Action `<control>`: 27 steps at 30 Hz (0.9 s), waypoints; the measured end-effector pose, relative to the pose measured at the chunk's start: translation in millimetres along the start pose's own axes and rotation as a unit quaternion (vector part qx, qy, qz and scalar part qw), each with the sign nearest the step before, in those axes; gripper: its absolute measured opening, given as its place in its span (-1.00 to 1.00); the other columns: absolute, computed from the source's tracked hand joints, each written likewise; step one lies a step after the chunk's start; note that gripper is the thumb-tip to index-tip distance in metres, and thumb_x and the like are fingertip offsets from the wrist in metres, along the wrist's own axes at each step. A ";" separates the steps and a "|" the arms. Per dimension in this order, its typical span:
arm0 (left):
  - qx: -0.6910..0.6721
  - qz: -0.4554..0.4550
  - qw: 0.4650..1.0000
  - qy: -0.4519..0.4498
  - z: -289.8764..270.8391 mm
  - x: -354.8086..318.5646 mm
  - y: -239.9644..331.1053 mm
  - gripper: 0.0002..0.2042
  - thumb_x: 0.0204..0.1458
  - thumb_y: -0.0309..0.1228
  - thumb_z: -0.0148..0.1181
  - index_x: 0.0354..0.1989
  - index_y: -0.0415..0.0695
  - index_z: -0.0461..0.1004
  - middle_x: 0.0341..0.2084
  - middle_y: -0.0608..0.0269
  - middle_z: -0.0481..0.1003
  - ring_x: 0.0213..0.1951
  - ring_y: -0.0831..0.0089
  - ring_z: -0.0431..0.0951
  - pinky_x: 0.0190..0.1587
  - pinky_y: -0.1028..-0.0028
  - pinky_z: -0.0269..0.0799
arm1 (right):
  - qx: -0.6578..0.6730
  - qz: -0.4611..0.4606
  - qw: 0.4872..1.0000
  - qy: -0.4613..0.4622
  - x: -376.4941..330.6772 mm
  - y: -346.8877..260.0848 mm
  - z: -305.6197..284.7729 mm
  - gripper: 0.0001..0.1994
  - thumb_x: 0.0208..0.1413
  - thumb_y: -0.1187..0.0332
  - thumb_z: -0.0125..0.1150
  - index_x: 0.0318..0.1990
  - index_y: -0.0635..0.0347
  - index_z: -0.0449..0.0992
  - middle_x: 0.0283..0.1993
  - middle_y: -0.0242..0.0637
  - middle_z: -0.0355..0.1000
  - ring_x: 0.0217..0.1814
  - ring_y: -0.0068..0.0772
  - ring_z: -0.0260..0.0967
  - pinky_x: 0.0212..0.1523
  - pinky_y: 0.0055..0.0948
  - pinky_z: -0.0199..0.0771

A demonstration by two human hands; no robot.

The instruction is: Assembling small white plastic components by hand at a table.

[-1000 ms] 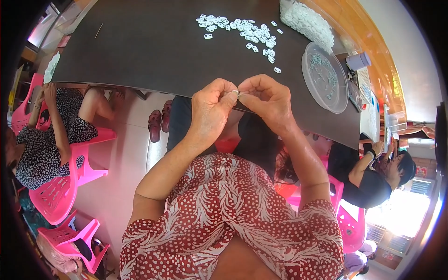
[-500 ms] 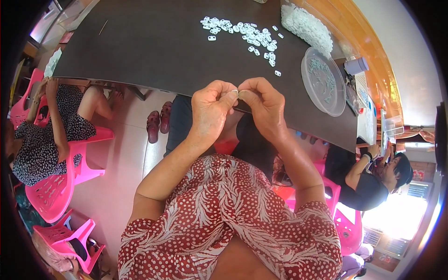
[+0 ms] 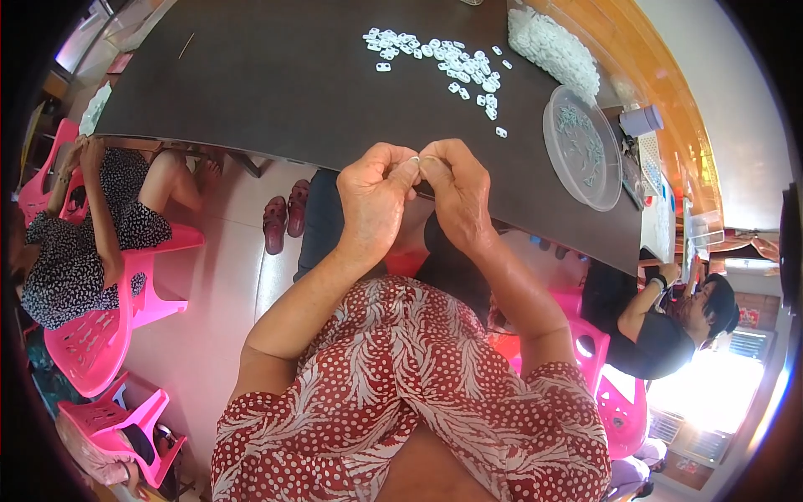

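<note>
Clock read from between the two hands, twelve toward the far side of the table.

Left hand (image 3: 370,202), one: thumb and forefinger in a pinch, grasping small white piece (image 3: 415,158), mostly hidden by fingertips. Right hand (image 3: 462,197), one: thumb and forefinger pressed together, tips meeting or nearly meeting those opposite; cannot tell what, if anything, between them. Location of piece: at fingertip level, by the near edge of dark table (image 3: 276,84).

Loose white pieces (image 3: 456,63), many, flat, holed: scattered at twelve to one o'clock, several strays toward one. Clear bag (image 3: 552,50), packed with white pieces: half past one. Shallow round tray (image 3: 573,181), translucent: nearly three o'clock, just beside the bag. Teal bits (image 3: 579,130), small, thin: spread inside the tray. Pale purple cup (image 3: 641,121): half past two, beyond the tray. Thin brown stick (image 3: 186,45): ten o'clock, on the tabletop. Dark red clogs (image 3: 275,224), one pair, on the floor: half past eight. Seated person (image 3: 71,284) in black-and-white print, on pink chair (image 3: 88,356): between eight and nine.
</note>
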State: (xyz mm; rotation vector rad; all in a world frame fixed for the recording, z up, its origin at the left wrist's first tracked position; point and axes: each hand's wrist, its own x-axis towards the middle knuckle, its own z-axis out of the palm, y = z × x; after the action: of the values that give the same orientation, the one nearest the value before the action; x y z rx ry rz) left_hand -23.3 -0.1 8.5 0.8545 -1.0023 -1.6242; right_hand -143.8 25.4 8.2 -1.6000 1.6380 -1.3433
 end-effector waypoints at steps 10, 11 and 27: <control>-0.027 -0.007 1.000 -0.014 -4.8 1.0 1.5 -0.93 0.04 -0.58 0.07 -0.35 -0.31 0.47 -0.54 0.31 0.47 -0.60 0.70 0.36 -0.61 0.72 0.22 | 0.069 0.060 0.994 -0.056 7.8 -19.2 -9.1 -0.94 0.08 0.53 0.02 -0.39 0.35 0.39 -0.50 -0.35 0.39 -0.39 -0.62 0.32 -0.34 -0.56 0.35; -0.027 -0.007 1.000 -0.015 -4.2 0.5 1.2 -0.93 0.04 -0.58 0.07 -0.35 -0.31 0.47 -0.54 0.31 0.47 -0.60 0.70 0.36 -0.61 0.72 0.22 | 0.059 0.043 0.996 -0.044 6.8 -17.5 -7.0 -0.93 0.08 0.53 0.02 -0.40 0.35 0.38 -0.50 -0.32 0.38 -0.41 -0.58 0.32 -0.36 -0.54 0.35; -0.026 -0.019 0.999 -0.007 -3.1 12.5 2.5 -0.92 0.04 -0.55 0.07 -0.33 -0.25 0.49 -0.58 0.35 0.44 -0.61 0.72 0.36 -0.64 0.73 0.22 | -0.159 -0.139 0.977 0.022 27.1 -6.7 -21.0 -0.89 0.03 0.42 0.03 -0.46 0.24 0.43 -0.46 -0.17 0.38 -0.34 -0.07 0.31 -0.31 -0.23 0.32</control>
State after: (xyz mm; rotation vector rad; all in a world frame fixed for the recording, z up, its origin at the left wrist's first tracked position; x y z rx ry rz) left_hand -22.6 -13.2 8.8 0.8312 -0.9544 -1.6832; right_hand -164.3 7.5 30.2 -2.0639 1.7756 -1.3048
